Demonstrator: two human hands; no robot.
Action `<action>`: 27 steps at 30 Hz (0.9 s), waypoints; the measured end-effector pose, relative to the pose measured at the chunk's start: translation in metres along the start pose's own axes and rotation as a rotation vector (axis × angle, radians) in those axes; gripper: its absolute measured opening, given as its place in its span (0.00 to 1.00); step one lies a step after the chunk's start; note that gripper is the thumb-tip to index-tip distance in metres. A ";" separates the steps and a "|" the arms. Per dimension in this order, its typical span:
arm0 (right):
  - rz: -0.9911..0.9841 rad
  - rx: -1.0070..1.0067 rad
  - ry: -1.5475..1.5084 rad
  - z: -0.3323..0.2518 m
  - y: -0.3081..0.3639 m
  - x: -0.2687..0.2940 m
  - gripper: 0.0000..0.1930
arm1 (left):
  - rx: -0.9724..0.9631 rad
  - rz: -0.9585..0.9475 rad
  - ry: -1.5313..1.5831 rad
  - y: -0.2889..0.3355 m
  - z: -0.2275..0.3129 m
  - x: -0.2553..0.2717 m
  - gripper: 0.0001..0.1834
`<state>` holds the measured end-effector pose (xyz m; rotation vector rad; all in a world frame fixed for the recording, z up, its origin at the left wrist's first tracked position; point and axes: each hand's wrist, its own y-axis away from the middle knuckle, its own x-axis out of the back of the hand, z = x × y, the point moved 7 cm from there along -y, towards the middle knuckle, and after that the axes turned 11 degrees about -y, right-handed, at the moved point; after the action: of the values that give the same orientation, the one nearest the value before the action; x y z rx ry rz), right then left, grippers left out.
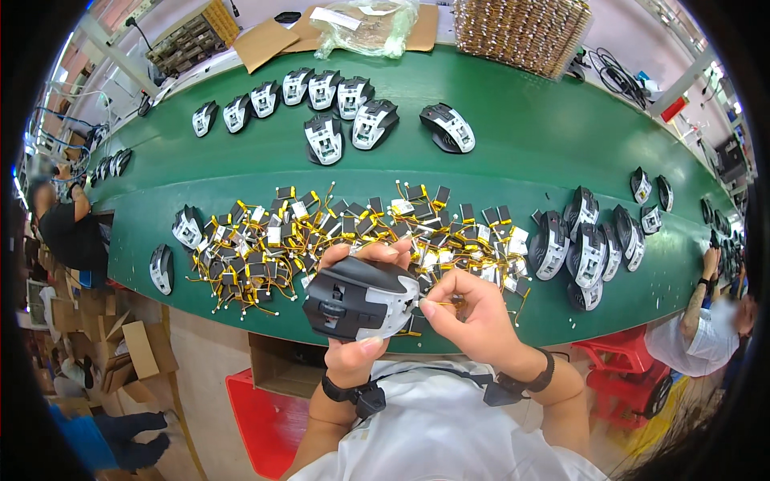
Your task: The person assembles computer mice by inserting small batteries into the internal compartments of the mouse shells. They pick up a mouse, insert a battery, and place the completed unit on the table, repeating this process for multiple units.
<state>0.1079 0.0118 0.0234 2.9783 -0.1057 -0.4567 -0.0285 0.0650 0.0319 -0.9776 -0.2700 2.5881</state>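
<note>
The left hand point(357, 317) grips a black and white mouse shell point(361, 303) from below, thumb low on its near side and fingers curled over the top, holding it up just above the near edge of the green bench point(521, 152). The right hand point(469, 313) is pressed to the shell's right end, thumb and forefinger pinching a thin yellow wire point(437, 303) there.

Right behind the hands lies a wide heap of small batteries point(321, 232) with yellow leads, all tangled together. More shells point(589, 248) stand in a cluster to the right, a row of them point(321, 96) lies further back, and two point(172, 248) sit at the left end of the heap.

What I'd worry about is that wire. It looks fine and springy, so it could slip from the pinch or kink if tugged sideways. The shell is held out past the bench edge, so a loose grip would likely drop it to the floor. And a dangling lead might snag the heap and drag batteries off.
</note>
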 end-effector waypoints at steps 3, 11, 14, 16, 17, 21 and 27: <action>0.024 0.038 -0.028 0.003 -0.001 -0.002 0.06 | -0.041 -0.045 -0.046 0.001 0.004 -0.009 0.51; 0.056 0.130 0.037 0.004 0.001 -0.003 0.05 | -0.031 0.031 -0.075 0.005 0.002 -0.005 0.51; 0.067 0.177 0.046 0.002 0.003 -0.004 0.05 | -0.024 0.054 -0.073 0.006 0.002 -0.005 0.51; 0.069 0.202 0.091 0.002 0.004 -0.003 0.05 | -0.004 0.083 -0.073 0.006 0.001 -0.004 0.51; 0.072 0.190 0.071 0.003 0.003 -0.003 0.05 | -0.009 0.084 -0.078 0.006 0.001 -0.004 0.51; 0.072 0.189 0.072 0.003 0.003 -0.004 0.05 | -0.001 0.089 -0.092 0.007 0.001 -0.004 0.51; 0.097 0.197 0.085 0.003 0.004 -0.004 0.06 | -0.029 0.082 -0.074 0.008 0.000 -0.005 0.51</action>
<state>0.1031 0.0082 0.0226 3.1609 -0.3016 -0.3254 -0.0268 0.0560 0.0324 -0.9219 -0.2935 2.7064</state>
